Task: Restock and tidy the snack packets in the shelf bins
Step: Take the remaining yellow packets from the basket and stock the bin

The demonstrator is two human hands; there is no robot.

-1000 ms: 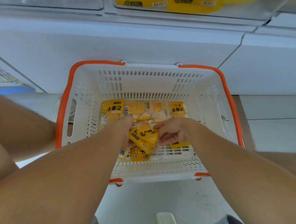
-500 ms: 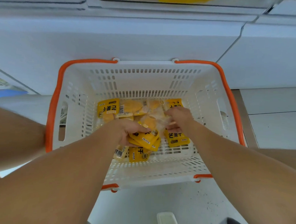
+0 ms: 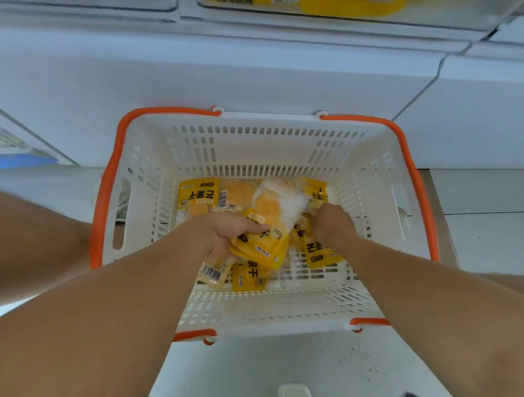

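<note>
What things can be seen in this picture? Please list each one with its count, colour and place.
basket: one, white with orange handles, on the floor below the shelf.
snack packets: several, exact count unclear, yellow, loose on the basket bottom.
held packets: a small stack, yellow, in the left hand.
shelf bin: one, clear, top edge, yellow packets inside.
floor: pale, speckled, under the basket.
left hand: grips the stack.
right hand: curled on packets at the right of the pile.
</note>
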